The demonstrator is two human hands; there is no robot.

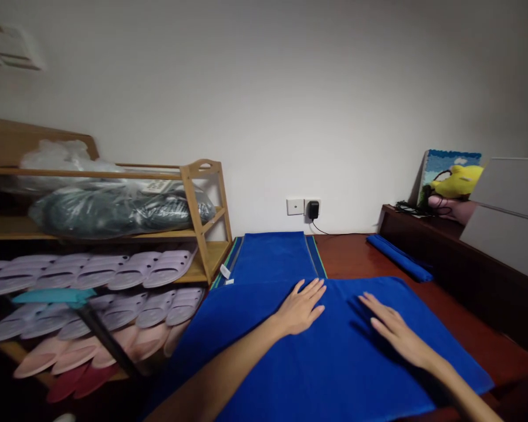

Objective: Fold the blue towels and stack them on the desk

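A large blue cloth (334, 363) lies spread over the near part of the reddish-brown table. My left hand (300, 309) rests flat on it near its far edge, fingers stretched out and holding nothing. To the right, my right hand (393, 329) is just above or lightly on the same cloth, fingers extended and a shadow beside them. Beyond the far edge, a folded blue cloth (273, 255) lies on a striped piece with green and grey borders, white tags at its left side.
A rolled blue cloth (398, 258) lies on the table (345, 255) at right, before a dark raised ledge (422, 234) with a yellow plush toy (457, 181). At left stands a wooden rack (198, 217) of slippers (167, 269). A black plug (313, 210) sits in the wall socket.
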